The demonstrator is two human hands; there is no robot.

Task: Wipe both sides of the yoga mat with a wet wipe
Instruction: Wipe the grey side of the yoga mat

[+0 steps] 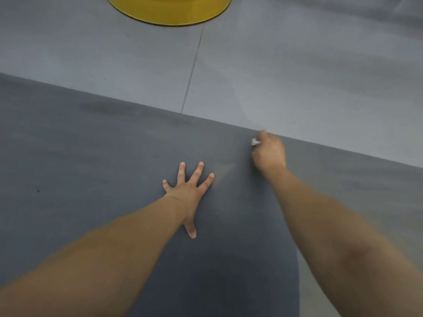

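The mat (91,168) lies flat on the floor (297,65), dark grey with a fine ribbed texture, filling the lower part of the view; its far edge runs diagonally from upper left down to the right. Darker streaks near that edge look to us like damp patches, though we cannot be sure.

The wipe (254,141) shows only as a small white scrap, bunched in our right hand (270,154), whose fingers curl around it and press it down on the mat just inside the far edge. Our left hand (190,188) rests flat on the mat nearby, fingers spread and straight, thumb out to the side, pinning the mat in place.

We judge the mat soft, light and floppy, with a grippy surface: it will drag on the wipe and may ripple or creep under a hard stroke, so the flat hand belongs close to the wiping. We see only one face, so turning it over seems to lie ahead. For that we would take the far edge or a corner, pinching through the thickness, and roll or fold it over rather than lift it whole, since it will sag. The wipe is thin and will wad up; keeping it spread under the fingers would cover more.

Farther off, a yellow round thing (169,12) stands on the floor, well apart from the mat.
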